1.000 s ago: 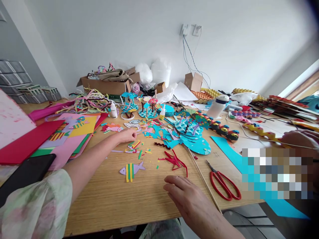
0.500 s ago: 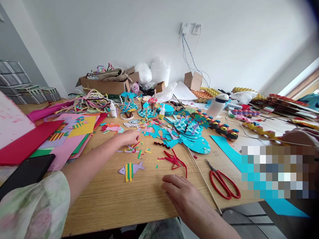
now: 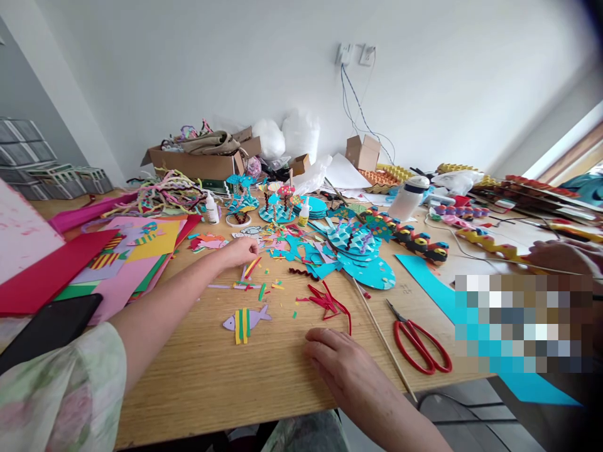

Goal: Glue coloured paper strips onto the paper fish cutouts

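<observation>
My left hand (image 3: 241, 252) reaches over the middle of the table, its fingers closed in a pinch. Thin red, yellow and purple paper strips (image 3: 251, 270) hang at its fingertips. Nearer to me lies a purple paper fish (image 3: 254, 317) with yellow and green stripes across its body. My right hand (image 3: 342, 351) rests on the table near the front edge, fingers loosely stretched and holding nothing I can see. Just beyond it is a tangle of red paper strips (image 3: 327, 302). Red-handled scissors (image 3: 419, 342) lie to its right, past a thin wooden stick (image 3: 384, 339).
Coloured paper sheets (image 3: 141, 267) and a black phone (image 3: 56, 323) are on the left. Glue bottles (image 3: 211, 210), paper scraps (image 3: 287, 245) and blue paper crafts (image 3: 355, 242) fill the middle. Another person's hand (image 3: 560, 254) is at the right, near a blue paper strip (image 3: 433, 295).
My left hand has drawn back slightly and risen, and the red and yellow strips have come up with it. My right hand stays in place.
</observation>
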`<state>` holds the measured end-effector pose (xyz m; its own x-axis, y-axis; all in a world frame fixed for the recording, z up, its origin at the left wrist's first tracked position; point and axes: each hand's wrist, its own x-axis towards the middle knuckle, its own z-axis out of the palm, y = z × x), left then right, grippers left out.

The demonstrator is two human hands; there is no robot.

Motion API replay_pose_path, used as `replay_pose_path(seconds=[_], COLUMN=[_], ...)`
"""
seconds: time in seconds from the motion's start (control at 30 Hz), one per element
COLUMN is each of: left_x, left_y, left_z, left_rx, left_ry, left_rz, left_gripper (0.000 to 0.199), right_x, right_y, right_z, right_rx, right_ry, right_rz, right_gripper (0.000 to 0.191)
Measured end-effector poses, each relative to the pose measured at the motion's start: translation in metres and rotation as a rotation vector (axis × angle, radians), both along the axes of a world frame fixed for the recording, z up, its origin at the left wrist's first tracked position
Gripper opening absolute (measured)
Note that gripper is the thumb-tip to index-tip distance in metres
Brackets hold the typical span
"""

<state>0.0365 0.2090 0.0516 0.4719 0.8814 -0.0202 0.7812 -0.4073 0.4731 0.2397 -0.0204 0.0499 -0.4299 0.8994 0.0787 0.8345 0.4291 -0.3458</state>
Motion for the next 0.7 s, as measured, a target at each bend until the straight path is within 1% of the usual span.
replay_pose_path(seconds=[0.07, 0.13, 0.2, 0.27, 0.33, 0.4, 0.47, 0.53, 0.6, 0.63, 0.7], left_x=[-0.001, -0.002, -0.001, -0.001, 0.000, 0.002, 0.003, 0.003, 0.002, 0.000, -0.004], left_y=[0.004, 0.006, 0.006, 0.002, -0.004, -0.012, -0.019, -0.024, -0.027, -0.028, -0.029], left_z=[-0.002, -0.003, -0.001, 0.004, 0.011, 0.019, 0.025, 0.029, 0.030, 0.031, 0.031], left_rx=[0.010, 0.008, -0.006, -0.026, -0.046, -0.065, -0.082, -0.097, -0.109, -0.114, -0.121], left_ry=[-0.093, -0.189, -0.284, -0.371, -0.446, -0.510, -0.565, -0.609, -0.640, -0.650, -0.661], left_rz=[0.026, 0.035, 0.033, 0.024, 0.014, 0.007, 0.004, 0.004, 0.010, 0.015, 0.028], left_gripper=[0.003, 0.005, 0.011, 0.016, 0.019, 0.020, 0.022, 0.024, 0.025, 0.024, 0.023], right_x=[-0.001, -0.003, -0.007, -0.014, -0.024, -0.035, -0.047, -0.057, -0.063, -0.065, -0.067], right_y=[0.004, 0.011, 0.025, 0.046, 0.074, 0.104, 0.131, 0.151, 0.164, 0.167, 0.172], right_z=[0.001, 0.003, 0.006, 0.010, 0.014, 0.019, 0.022, 0.024, 0.022, 0.021, 0.017], right_rx=[0.005, 0.032, 0.067, 0.060, -0.010, -0.189, -0.237, -0.291, -0.331, -0.342, -0.345], right_ry=[0.015, 0.068, 0.166, 0.285, 0.424, 0.643, 0.705, 0.736, 0.746, 0.746, 0.744], right_rz=[-0.005, -0.041, -0.117, -0.202, -0.288, -0.371, -0.363, -0.336, -0.315, -0.308, -0.302], right_gripper=[0.025, 0.025, 0.023, 0.021, 0.022, 0.029, 0.032, 0.024, 0.011, 0.008, 0.010])
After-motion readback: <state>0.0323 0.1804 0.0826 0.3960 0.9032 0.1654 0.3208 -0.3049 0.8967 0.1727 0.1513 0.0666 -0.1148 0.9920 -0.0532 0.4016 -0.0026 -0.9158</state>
